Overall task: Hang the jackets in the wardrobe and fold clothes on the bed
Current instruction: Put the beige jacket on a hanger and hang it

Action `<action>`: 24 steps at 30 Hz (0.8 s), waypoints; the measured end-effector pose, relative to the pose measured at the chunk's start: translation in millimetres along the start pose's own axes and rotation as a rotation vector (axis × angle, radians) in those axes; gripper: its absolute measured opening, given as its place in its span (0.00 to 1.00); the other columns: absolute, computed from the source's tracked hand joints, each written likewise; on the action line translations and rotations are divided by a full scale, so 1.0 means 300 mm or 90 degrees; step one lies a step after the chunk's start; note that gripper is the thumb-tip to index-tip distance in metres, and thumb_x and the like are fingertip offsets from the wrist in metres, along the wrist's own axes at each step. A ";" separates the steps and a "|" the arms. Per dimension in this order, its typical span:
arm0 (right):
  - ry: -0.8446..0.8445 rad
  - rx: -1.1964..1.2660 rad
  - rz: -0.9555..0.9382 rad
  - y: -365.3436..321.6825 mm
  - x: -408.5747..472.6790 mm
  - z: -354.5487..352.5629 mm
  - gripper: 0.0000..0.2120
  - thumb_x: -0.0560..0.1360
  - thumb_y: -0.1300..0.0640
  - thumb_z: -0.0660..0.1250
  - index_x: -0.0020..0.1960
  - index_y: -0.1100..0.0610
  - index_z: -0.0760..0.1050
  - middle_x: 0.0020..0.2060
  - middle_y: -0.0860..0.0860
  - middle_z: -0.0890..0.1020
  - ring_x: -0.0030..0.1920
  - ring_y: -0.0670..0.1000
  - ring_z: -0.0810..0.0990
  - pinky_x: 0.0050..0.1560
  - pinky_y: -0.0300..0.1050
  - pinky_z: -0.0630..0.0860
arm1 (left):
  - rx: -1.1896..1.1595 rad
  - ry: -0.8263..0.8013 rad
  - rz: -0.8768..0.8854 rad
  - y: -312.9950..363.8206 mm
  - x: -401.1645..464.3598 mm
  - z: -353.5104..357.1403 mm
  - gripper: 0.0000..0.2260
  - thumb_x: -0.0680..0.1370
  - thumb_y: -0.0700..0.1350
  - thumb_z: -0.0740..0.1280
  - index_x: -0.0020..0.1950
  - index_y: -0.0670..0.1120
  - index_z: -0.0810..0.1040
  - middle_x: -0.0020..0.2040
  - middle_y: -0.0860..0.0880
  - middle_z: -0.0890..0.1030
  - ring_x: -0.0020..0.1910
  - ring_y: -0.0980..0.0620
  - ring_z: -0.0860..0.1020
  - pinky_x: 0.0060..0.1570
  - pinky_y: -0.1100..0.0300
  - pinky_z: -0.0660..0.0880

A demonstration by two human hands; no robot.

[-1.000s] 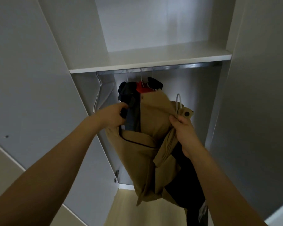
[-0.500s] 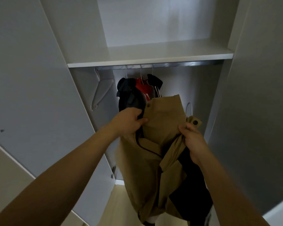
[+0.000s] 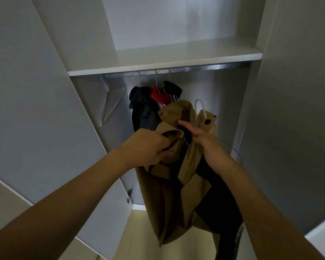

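A tan jacket (image 3: pixel 169 194) with a dark lining hangs in front of me inside the open wardrobe, below the metal rail (image 3: pixel 195 69). My left hand (image 3: pixel 148 147) grips a fold of its collar. My right hand (image 3: pixel 206 145) holds the jacket's other side near the neck, index finger reaching onto the fabric. A white hanger hook (image 3: pixel 200 106) sticks up out of the jacket, and a thin wire loop shows to the right of my right wrist.
A dark jacket (image 3: pixel 143 111), a red garment (image 3: pixel 160 95) and a black one (image 3: pixel 172 88) hang on the rail's left half. An empty white hanger (image 3: pixel 111 102) hangs at the far left. A white shelf (image 3: pixel 165 61) spans above; open doors flank both sides.
Both hands have drawn closer together at the jacket's neck. The left hand moved right and down onto the collar fold; the right hand shifted left from the buttoned tab.
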State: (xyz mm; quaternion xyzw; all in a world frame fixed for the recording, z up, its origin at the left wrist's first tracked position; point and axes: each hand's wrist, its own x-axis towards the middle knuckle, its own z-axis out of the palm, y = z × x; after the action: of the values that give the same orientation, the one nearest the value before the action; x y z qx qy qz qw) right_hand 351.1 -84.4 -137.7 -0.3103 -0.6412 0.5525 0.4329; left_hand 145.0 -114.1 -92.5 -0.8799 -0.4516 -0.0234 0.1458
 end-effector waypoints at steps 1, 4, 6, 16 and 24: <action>-0.009 -0.026 0.002 0.000 0.002 -0.002 0.28 0.76 0.68 0.54 0.62 0.39 0.77 0.71 0.47 0.65 0.70 0.47 0.66 0.69 0.41 0.66 | -0.021 -0.004 -0.016 -0.003 -0.004 -0.001 0.17 0.80 0.58 0.61 0.37 0.48 0.68 0.28 0.54 0.66 0.28 0.53 0.69 0.32 0.58 0.66; -0.026 -0.119 -0.026 -0.007 -0.011 0.005 0.22 0.78 0.62 0.63 0.58 0.36 0.76 0.65 0.43 0.68 0.68 0.47 0.68 0.64 0.35 0.70 | -0.065 -0.024 -0.053 -0.011 -0.018 -0.002 0.18 0.79 0.57 0.63 0.34 0.52 0.64 0.27 0.54 0.65 0.27 0.54 0.67 0.32 0.59 0.65; -0.020 -0.175 -0.038 -0.008 -0.011 0.011 0.18 0.78 0.56 0.67 0.62 0.37 0.74 0.66 0.46 0.68 0.70 0.49 0.67 0.67 0.40 0.70 | -0.088 -0.034 -0.066 -0.012 -0.023 -0.003 0.19 0.79 0.57 0.64 0.33 0.53 0.61 0.27 0.54 0.64 0.27 0.55 0.65 0.32 0.58 0.63; -0.027 -0.156 0.002 0.010 -0.010 0.066 0.06 0.79 0.53 0.63 0.53 0.45 0.77 0.57 0.50 0.71 0.56 0.47 0.76 0.56 0.33 0.75 | -0.183 -0.036 -0.101 0.004 -0.051 0.023 0.10 0.78 0.54 0.67 0.40 0.51 0.75 0.28 0.59 0.66 0.28 0.64 0.69 0.28 0.69 0.60; -0.003 -0.070 0.095 0.031 -0.040 0.098 0.09 0.80 0.46 0.59 0.48 0.46 0.78 0.60 0.55 0.72 0.56 0.51 0.77 0.54 0.39 0.74 | -0.698 0.039 -0.305 0.064 -0.112 0.022 0.07 0.77 0.42 0.66 0.39 0.48 0.74 0.33 0.56 0.74 0.33 0.58 0.72 0.36 0.66 0.68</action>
State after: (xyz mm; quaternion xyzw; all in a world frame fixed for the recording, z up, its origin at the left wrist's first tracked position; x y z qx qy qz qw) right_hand 329.3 -105.9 -149.7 -0.3791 -0.6467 0.5481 0.3709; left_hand 140.0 -149.4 -109.1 -0.6996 -0.5548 -0.3105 -0.3262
